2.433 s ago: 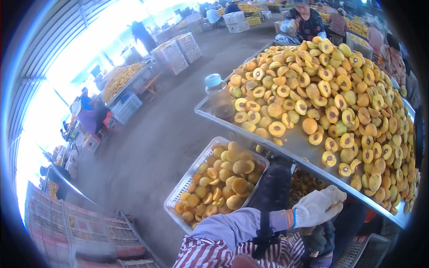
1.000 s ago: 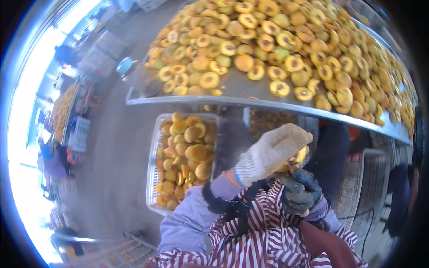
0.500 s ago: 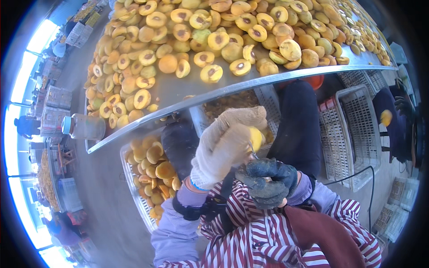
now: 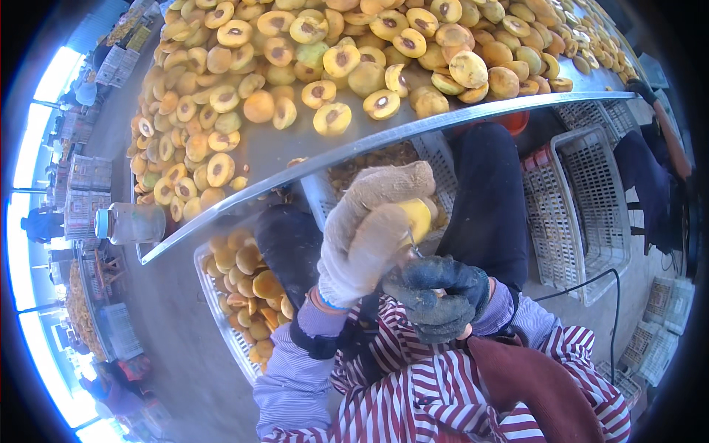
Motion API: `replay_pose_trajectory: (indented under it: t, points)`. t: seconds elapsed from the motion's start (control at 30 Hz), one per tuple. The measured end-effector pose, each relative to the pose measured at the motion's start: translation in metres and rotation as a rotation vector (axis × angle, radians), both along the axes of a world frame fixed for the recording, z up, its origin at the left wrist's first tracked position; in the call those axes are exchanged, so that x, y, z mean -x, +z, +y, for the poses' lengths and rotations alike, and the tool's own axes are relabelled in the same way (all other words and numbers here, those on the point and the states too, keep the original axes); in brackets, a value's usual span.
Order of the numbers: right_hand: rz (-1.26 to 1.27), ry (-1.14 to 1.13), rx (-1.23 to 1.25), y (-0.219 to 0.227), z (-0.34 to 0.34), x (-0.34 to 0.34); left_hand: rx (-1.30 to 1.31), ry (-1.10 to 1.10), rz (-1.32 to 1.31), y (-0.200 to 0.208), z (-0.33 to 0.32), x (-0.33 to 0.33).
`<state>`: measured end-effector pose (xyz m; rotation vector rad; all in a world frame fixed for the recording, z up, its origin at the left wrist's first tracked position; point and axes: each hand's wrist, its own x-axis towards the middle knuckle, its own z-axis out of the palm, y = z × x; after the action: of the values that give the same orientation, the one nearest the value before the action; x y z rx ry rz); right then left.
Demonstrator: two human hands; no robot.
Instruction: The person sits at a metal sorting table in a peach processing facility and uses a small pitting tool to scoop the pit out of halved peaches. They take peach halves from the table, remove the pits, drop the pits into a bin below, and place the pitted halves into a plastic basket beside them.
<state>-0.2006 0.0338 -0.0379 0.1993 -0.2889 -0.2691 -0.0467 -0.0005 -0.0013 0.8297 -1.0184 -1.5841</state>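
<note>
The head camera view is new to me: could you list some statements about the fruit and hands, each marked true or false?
1. The left hand holds a yellow piece of fruit. True.
2. The right hand is gloved in white. False: it is gloved in dark grey.
3. Fruit halves lie heaped on the metal table. True.
4. The lidded jar stands by the right leg. False: it is near the table's left corner.

1 yellow fruit piece point(image 4: 419, 216), partly hidden; thin metal tool point(image 4: 412, 241) just below.
</note>
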Motion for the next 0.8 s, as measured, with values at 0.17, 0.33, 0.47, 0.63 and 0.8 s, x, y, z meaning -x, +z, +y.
replay_pose_trajectory:
  t: [0.17,0.33,0.47,0.63,0.8]
  points:
    - [0.068,-0.002,0.003,0.003,0.000,0.003,0.102,0.086,0.066,-0.001,0.005,0.008]
    - [0.043,-0.112,0.007,0.000,0.002,0.006,-0.135,0.154,0.373,0.009,0.011,0.025]
    - [0.399,-0.068,-0.047,0.017,0.000,0.016,-0.153,0.239,0.390,0.013,0.013,0.032]
    - [0.556,-0.593,0.910,-0.012,-0.003,0.004,-0.380,0.177,0.858,-0.004,0.003,0.020]
    - [0.669,-0.124,0.568,0.006,-0.017,0.018,-0.214,0.577,0.188,-0.005,0.005,-0.004]
